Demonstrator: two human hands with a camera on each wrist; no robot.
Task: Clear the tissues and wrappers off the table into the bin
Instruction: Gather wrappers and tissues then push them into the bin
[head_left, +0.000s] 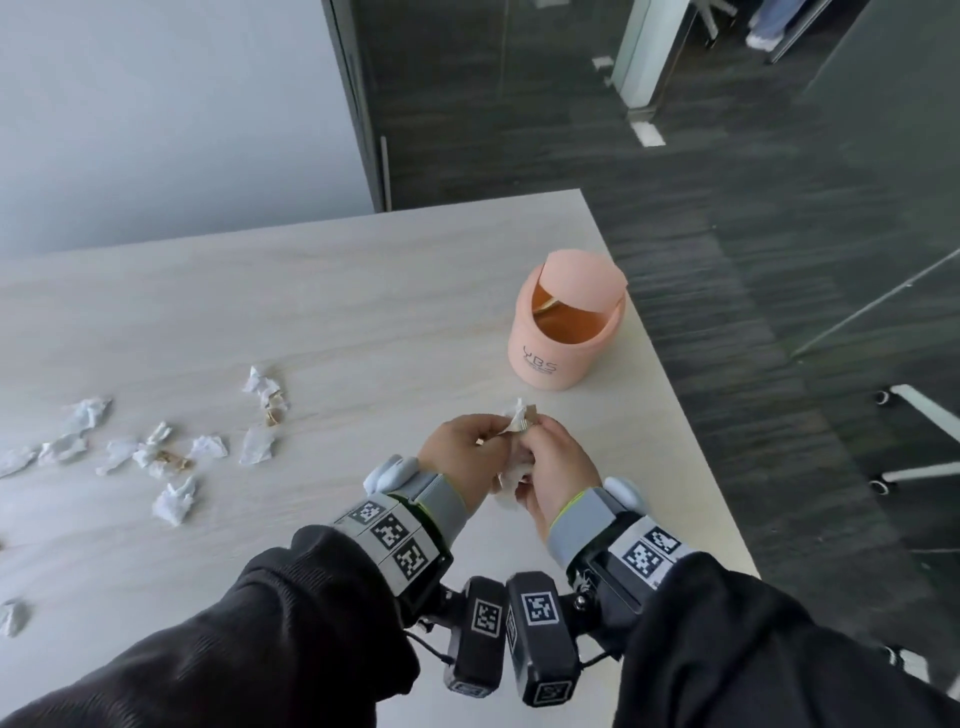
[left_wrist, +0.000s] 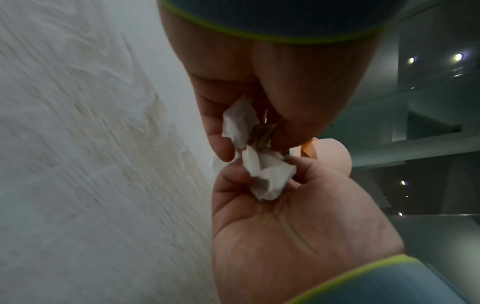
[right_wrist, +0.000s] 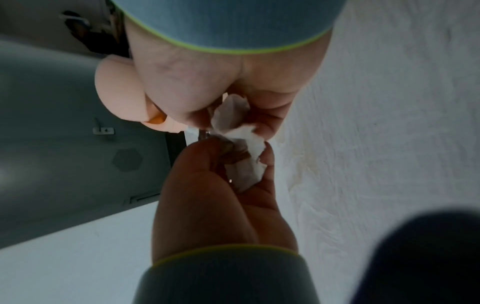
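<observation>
Both hands meet over the pale wooden table (head_left: 363, 291), just in front of the pink bin (head_left: 566, 332), whose swing lid is tilted open. My left hand (head_left: 493, 439) pinches a crumpled white tissue (left_wrist: 270, 174). My right hand (head_left: 530, 441) grips another white tissue (left_wrist: 237, 123) together with a golden wrapper (left_wrist: 262, 135). In the right wrist view the right hand's tissue (right_wrist: 246, 170) lies under the left hand's tissue (right_wrist: 228, 115), with the bin (right_wrist: 116, 88) behind. Several loose tissues (head_left: 257, 444) and golden wrappers (head_left: 174, 460) lie scattered on the table's left side.
The table's right edge (head_left: 691, 431) runs close beside the bin, with dark carpet beyond it. White chair legs on castors (head_left: 914, 410) stand on the floor at the right. A grey wall and a glass partition are behind the table.
</observation>
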